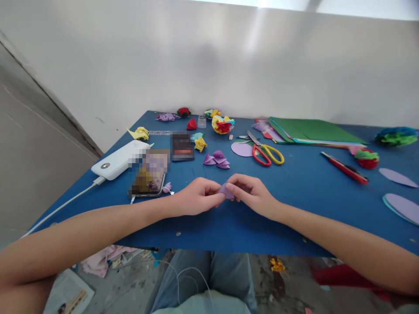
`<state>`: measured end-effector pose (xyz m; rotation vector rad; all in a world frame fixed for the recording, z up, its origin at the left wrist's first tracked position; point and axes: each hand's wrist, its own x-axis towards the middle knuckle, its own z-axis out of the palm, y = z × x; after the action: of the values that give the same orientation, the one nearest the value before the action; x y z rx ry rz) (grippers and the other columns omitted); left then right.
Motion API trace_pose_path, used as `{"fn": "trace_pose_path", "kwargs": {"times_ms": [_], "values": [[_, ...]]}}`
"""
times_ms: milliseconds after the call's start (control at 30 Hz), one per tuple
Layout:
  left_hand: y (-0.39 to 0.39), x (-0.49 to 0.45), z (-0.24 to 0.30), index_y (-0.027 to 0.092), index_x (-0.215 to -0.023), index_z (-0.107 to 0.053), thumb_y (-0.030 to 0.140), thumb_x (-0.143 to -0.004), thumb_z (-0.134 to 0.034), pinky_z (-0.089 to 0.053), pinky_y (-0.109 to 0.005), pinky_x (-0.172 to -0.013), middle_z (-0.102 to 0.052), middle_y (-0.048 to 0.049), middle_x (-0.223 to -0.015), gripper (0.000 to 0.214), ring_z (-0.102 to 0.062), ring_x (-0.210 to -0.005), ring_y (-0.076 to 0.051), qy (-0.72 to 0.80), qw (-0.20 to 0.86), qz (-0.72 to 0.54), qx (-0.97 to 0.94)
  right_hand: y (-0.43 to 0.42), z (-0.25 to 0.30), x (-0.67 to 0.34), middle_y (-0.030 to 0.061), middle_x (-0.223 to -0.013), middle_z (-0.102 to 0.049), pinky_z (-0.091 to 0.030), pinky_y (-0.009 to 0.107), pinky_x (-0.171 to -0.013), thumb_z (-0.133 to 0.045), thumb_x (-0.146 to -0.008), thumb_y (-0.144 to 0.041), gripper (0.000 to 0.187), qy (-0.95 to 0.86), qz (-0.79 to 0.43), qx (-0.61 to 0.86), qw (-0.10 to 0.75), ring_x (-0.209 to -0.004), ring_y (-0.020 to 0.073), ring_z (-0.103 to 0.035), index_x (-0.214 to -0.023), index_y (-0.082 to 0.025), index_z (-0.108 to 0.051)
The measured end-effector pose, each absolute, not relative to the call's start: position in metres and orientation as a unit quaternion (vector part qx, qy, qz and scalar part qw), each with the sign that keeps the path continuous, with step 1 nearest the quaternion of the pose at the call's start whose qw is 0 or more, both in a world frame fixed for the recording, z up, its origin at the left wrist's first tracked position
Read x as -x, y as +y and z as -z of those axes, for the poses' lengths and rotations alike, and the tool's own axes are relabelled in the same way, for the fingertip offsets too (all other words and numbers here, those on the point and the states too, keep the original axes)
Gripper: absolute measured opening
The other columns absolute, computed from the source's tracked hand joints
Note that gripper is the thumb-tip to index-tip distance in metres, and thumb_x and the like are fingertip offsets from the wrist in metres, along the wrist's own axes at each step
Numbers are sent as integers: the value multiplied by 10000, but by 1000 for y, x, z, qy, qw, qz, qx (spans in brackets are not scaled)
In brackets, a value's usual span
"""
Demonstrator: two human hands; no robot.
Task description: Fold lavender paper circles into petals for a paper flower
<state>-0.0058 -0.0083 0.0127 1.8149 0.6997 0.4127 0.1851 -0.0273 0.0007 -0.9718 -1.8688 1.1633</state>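
Note:
My left hand (198,197) and my right hand (252,194) meet over the front of the blue table (304,183). Both pinch one small folded purple paper piece (225,191) between their fingertips. Just behind the hands lies a small pile of folded purple petals (217,160). A purple paper circle (241,149) sits beside scissors with one red and one yellow handle (266,152).
A phone (149,176), a white power bank (119,159) with its cable, and a dark card (182,146) lie at the left. Coloured paper sheets (310,131), a red cutter (345,167), paper flowers (223,124) and purple ovals (401,192) fill the back and right.

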Motion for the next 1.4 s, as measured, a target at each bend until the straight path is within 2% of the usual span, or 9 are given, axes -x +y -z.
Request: {"fn": "trace_pose_path", "kwargs": {"times_ms": [133, 300, 400, 533, 633, 800, 900, 1133, 1400], "values": [[-7, 5, -13, 133, -645, -463, 354, -859, -424, -270, -172, -404, -387, 57, -475, 310, -348, -411, -49, 293, 568, -190, -745, -26, 1, -186, -12, -618, -501, -376, 212, -532, -405, -895, -392, 294, -748, -464, 363, 306, -555, 87, -465, -778, -151, -527], [-9, 4, -11, 144, -749, -496, 355, -876, -418, -321, -170, -473, -489, 38, -585, 258, -423, -502, -60, 285, 461, -214, -813, -27, 4, -188, -45, -559, -409, -285, 207, -476, -364, -910, -390, 318, -785, -364, 400, 301, -487, 69, -351, -743, -158, -503], [-10, 5, -8, 146, -736, -494, 288, -883, -404, -356, -175, -526, -550, 19, -643, 223, -477, -555, -71, 286, 395, -226, -844, -27, 4, -188, -40, -566, -422, -290, 208, -485, -357, -912, -376, 327, -796, -350, 396, 297, -493, 69, -362, -711, -157, -493], [-8, 6, -5, 151, -730, -477, 197, -859, -411, -349, -172, -513, -535, 29, -603, 152, -473, -528, -71, 279, 365, -227, -859, -27, 2, -188, -23, -588, -472, -331, 209, -528, -367, -906, -334, 294, -819, -340, 371, 277, -533, 82, -417, -717, -154, -500], [-7, 7, -5, 150, -710, -475, 144, -833, -409, -342, -168, -501, -517, 37, -572, 140, -460, -507, -67, 275, 363, -223, -862, -28, 2, -188, -18, -628, -487, -331, 210, -530, -400, -885, -309, 230, -831, -330, 366, 258, -552, 85, -409, -768, -152, -521], [-7, 7, -9, 144, -724, -512, 153, -852, -374, -333, -161, -478, -470, 55, -487, 188, -438, -451, -62, 284, 394, -199, -851, -34, 4, -186, -37, -585, -411, -303, 205, -499, -422, -858, -284, 224, -829, -312, 380, 267, -534, 80, -338, -680, -161, -483], [-8, 8, -11, 140, -716, -528, 142, -848, -379, -327, -158, -480, -447, 60, -455, 199, -431, -439, -60, 275, 393, -184, -857, -34, 3, -185, -28, -604, -456, -320, 202, -509, -413, -863, -293, 229, -834, -319, 368, 257, -541, 80, -365, -713, -154, -517], [-6, 9, -14, 140, -726, -523, 131, -855, -371, -333, -161, -524, -486, 53, -503, 199, -439, -484, -61, 264, 367, -183, -873, -30, 3, -188, -12, -607, -536, -357, 192, -575, -388, -888, -268, 290, -875, -277, 317, 239, -548, 78, -469, -679, -155, -555], [-4, 9, -17, 144, -718, -501, 246, -894, -362, -350, -161, -533, -502, 39, -567, 246, -454, -517, -62, 279, 423, -205, -837, -23, 5, -193, -31, -523, -485, -328, 179, -512, -326, -921, -364, 419, -844, -315, 359, 245, -474, 63, -421, -659, -148, -572]]}}
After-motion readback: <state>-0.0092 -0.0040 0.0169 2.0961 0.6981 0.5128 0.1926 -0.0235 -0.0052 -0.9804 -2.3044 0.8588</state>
